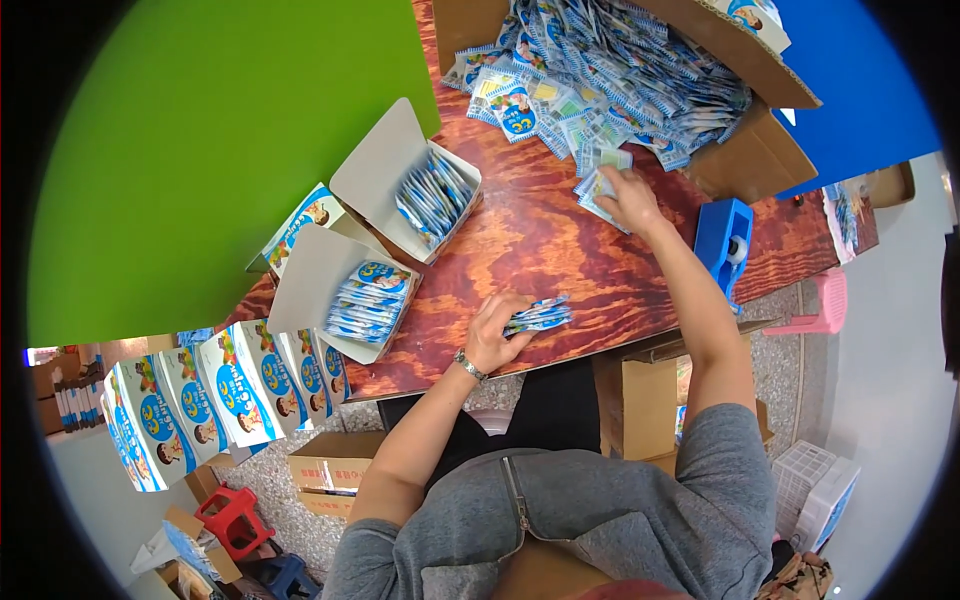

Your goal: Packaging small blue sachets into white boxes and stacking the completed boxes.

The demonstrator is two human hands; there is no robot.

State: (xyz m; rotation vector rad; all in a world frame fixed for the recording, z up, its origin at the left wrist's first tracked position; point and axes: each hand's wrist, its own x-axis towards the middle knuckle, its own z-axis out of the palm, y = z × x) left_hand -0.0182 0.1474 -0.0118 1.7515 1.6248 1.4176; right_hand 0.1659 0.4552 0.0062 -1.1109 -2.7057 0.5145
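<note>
My left hand (pixel 494 334) rests on the wood-patterned table, fingers closed round a small stack of blue-and-white sachets (pixel 542 316) near the front edge. Farther out, my right hand (pixel 630 202) bends its fingers onto a few flat sachets (pixel 594 196) at the near fringe of a large heap. That heap of sachets (pixel 640 75) spills from a tipped cardboard box (pixel 760 150). Left of my hands stand two open white cartons, each with a row of sachets inside: a nearer carton (pixel 300 285) and a farther carton (pixel 375 150).
A blue tape dispenser (pixel 722 240) sits right of my right forearm. Green (pixel 230 150) and blue (pixel 860 90) panels border the table. Printed cartons (pixel 235 385) line up at the left edge. Below are a red stool (pixel 236 522), a pink stool (pixel 822 305) and cardboard boxes (pixel 335 465).
</note>
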